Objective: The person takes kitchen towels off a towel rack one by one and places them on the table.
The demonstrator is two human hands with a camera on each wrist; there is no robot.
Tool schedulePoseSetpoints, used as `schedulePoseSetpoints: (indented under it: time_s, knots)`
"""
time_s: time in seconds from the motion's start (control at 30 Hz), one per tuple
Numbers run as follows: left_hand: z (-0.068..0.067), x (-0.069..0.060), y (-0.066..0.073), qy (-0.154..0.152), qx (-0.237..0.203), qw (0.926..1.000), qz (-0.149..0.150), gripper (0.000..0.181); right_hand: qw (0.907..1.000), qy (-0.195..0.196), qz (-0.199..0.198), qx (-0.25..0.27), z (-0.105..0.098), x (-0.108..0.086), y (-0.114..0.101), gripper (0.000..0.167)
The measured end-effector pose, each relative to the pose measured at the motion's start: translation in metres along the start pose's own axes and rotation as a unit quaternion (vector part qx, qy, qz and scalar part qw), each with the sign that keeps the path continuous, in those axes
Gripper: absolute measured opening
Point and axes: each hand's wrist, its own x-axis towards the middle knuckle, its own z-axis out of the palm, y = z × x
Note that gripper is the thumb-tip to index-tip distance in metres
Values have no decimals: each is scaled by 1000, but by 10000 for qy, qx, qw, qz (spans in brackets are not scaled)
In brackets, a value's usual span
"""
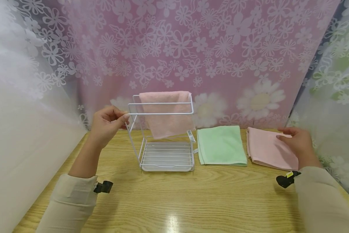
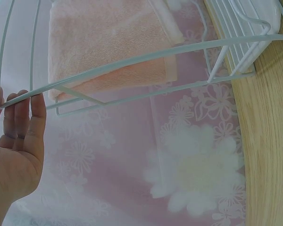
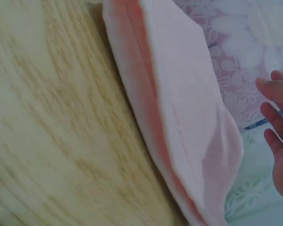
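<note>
A white wire rack (image 1: 163, 114) stands on the table, a pink towel (image 1: 167, 121) draped over its rear top bar. The left hand (image 1: 106, 124) pinches the rack's top left corner between thumb and fingers; in the left wrist view the hand (image 2: 21, 146) grips the wire frame (image 2: 132, 60) beside the hanging towel (image 2: 104, 42). At the right lies a folded pink cloth (image 1: 269, 149), with the right hand (image 1: 299, 144) over its right side, fingers loosely bent. In the right wrist view that hand (image 3: 280, 122) is apart from the cloth (image 3: 188, 103) and holds nothing.
A folded green cloth (image 1: 221, 145) lies between the rack and the folded pink cloth. A translucent tray (image 1: 166, 168) sits in the rack's base. Flowered curtains (image 1: 192, 48) hang behind the wooden table (image 1: 192, 200) and at its sides.
</note>
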Motion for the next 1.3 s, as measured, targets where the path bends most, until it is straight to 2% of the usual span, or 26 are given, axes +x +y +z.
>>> schedulePoseSetpoints:
  time_s: [0.1, 0.2, 0.27, 0.37, 0.67, 0.87, 1.1, 1.3]
  knots:
    - [0, 0, 1, -3, 25, 10000, 5, 13, 9995, 149, 8, 277, 2, -3, 4, 51]
    - [1, 0, 3, 2, 46, 10000, -9, 14, 9957, 284, -153, 873, 3, -4, 6, 30]
    - [1, 0, 3, 16, 69, 10000, -28, 13, 9899, 229, -220, 1383, 3, -6, 6, 20]
    - [1, -1, 3, 22, 81, 10000, -47, 12, 9837, 92, -195, 1783, 3, -8, 4, 21]
    - [-1, 0, 2, 2, 162, 9998, -61, 14, 9911, -160, -182, 1307, 3, -15, -16, 34]
    - [0, -1, 2, 11, 129, 9999, -94, 13, 9880, -262, -441, 1458, 4, -26, -33, 36]
    - [1, 0, 2, 14, 115, 9998, -131, 14, 9851, -118, -889, 1469, 11, -32, -49, 33]
    - [1, 0, 2, 14, 92, 9998, -170, 16, 9810, -308, -1114, 1561, 15, -33, -58, 32]
